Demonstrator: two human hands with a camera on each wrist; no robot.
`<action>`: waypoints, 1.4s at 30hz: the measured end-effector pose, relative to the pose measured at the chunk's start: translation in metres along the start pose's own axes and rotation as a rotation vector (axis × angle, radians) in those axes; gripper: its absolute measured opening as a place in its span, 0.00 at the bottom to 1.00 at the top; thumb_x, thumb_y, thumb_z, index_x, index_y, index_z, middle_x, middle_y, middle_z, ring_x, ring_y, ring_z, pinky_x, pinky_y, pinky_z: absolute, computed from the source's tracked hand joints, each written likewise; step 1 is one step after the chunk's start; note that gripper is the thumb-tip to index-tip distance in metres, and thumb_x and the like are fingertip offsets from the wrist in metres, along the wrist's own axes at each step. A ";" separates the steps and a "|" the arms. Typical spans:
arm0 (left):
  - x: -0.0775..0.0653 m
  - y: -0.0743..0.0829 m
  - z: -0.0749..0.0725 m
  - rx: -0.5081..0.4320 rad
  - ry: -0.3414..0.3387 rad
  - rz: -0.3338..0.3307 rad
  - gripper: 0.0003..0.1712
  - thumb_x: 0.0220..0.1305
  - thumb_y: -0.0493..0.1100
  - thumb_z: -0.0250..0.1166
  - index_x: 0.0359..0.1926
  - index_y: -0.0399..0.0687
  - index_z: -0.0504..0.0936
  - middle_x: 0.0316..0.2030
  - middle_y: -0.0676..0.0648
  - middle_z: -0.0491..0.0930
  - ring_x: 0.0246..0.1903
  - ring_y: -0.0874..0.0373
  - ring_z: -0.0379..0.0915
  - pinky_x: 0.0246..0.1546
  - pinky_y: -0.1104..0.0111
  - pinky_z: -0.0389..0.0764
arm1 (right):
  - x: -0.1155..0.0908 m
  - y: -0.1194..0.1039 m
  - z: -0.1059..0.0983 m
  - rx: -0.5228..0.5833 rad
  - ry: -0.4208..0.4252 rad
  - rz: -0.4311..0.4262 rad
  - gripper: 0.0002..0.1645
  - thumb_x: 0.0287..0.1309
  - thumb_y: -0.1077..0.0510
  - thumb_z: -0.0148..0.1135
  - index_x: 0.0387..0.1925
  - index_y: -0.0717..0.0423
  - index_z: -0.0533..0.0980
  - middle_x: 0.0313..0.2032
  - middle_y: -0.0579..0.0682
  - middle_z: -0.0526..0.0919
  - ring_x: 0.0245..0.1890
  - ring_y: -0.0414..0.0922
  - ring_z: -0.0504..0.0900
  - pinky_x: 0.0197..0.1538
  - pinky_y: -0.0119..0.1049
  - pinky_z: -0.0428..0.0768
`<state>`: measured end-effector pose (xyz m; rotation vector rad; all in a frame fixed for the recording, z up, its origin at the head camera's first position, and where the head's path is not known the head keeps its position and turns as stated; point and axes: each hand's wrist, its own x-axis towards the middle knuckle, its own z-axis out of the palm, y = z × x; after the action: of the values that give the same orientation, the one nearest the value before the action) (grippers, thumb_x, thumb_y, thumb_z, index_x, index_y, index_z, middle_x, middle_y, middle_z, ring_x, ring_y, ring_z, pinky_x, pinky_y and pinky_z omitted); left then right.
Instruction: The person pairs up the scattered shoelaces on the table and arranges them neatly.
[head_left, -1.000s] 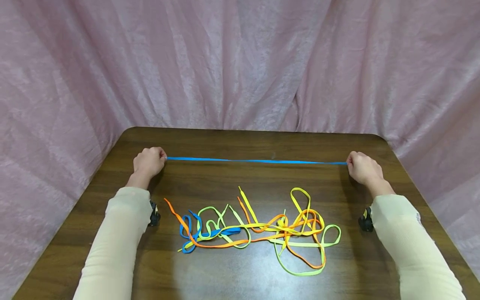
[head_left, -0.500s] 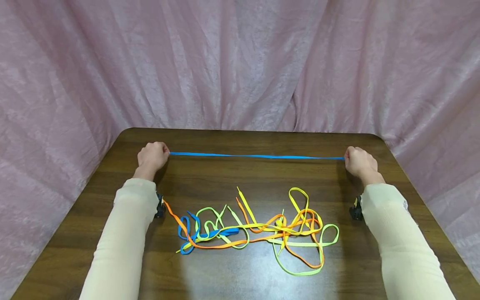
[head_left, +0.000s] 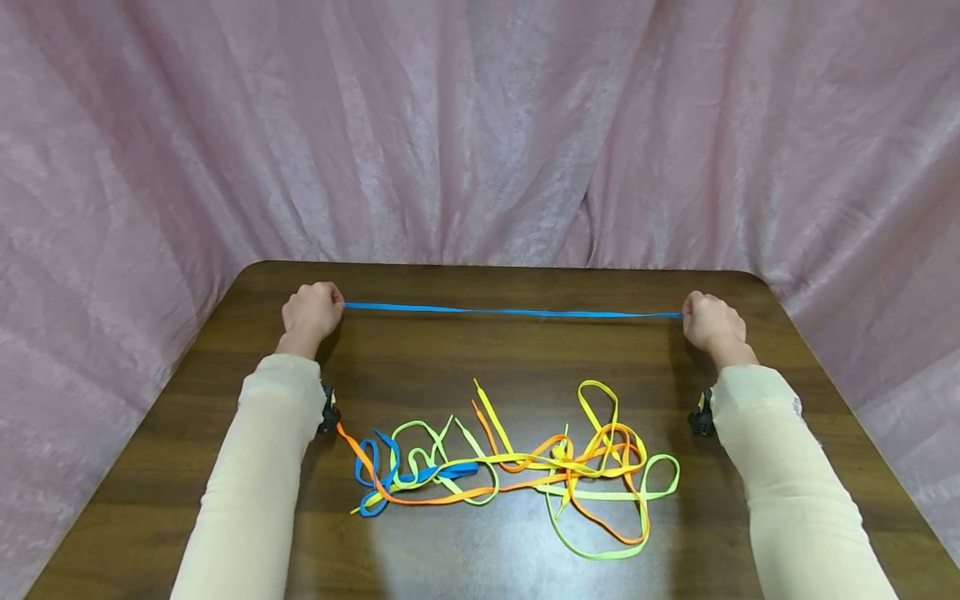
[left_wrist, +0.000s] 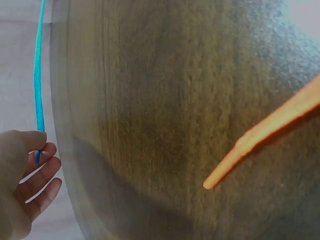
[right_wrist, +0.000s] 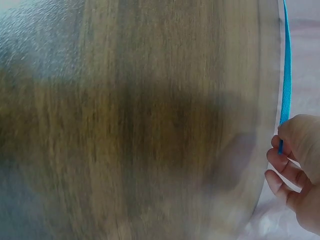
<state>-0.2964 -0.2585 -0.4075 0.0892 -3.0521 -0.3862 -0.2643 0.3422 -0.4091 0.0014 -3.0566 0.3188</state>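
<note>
Two hands hold one blue lace (head_left: 405,308) stretched between them, above the far part of the table (head_left: 510,350): the left hand (head_left: 312,312) grips its left end, the right hand (head_left: 712,320) its right end. On each of the wrists sits a black device, the left device (head_left: 328,410) and the right device (head_left: 702,414), with a small yellow mark which is too small to read. In the head view both ends of the blue lace are hidden inside the fingers, but the wrist views show each end pinched under the thumb, a short tip coming out below it; there the rest of the lace is cut off by the upper border. Its long axis runs from left to right, straight and almost parallel to the far edge of the table, and near the middle the band becomes very thin. Nearer lie an orange lace (head_left: 435,503), yellow laces (head_left: 491,414), light green laces (head_left: 600,497) and blue loops (head_left: 453,471), tangled so that their crossings are difficult to follow.
</note>
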 end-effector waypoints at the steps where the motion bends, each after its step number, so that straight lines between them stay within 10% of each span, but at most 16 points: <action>1: 0.001 0.000 0.000 0.001 0.002 0.001 0.08 0.60 0.41 0.53 0.33 0.46 0.78 0.35 0.38 0.79 0.33 0.38 0.75 0.29 0.50 0.73 | 0.001 0.000 0.001 0.001 0.001 0.001 0.07 0.50 0.63 0.46 0.32 0.60 0.69 0.34 0.62 0.75 0.36 0.65 0.75 0.33 0.58 0.71; 24: 0.001 0.004 0.010 0.036 -0.106 0.010 0.07 0.59 0.41 0.54 0.28 0.47 0.78 0.34 0.41 0.77 0.33 0.44 0.73 0.26 0.56 0.71 | 0.001 -0.002 0.015 0.002 -0.108 0.031 0.08 0.54 0.61 0.48 0.36 0.57 0.71 0.39 0.60 0.70 0.40 0.61 0.73 0.33 0.54 0.72; 42: -0.007 -0.003 -0.004 0.021 -0.216 0.094 0.25 0.61 0.45 0.59 0.58 0.43 0.70 0.54 0.35 0.68 0.52 0.36 0.66 0.43 0.44 0.70 | -0.003 -0.004 -0.001 -0.041 -0.226 -0.050 0.24 0.58 0.56 0.52 0.55 0.59 0.67 0.52 0.67 0.66 0.50 0.67 0.68 0.43 0.63 0.70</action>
<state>-0.2893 -0.2624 -0.4045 -0.1018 -3.2572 -0.3806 -0.2614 0.3380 -0.4076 0.1189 -3.2794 0.2701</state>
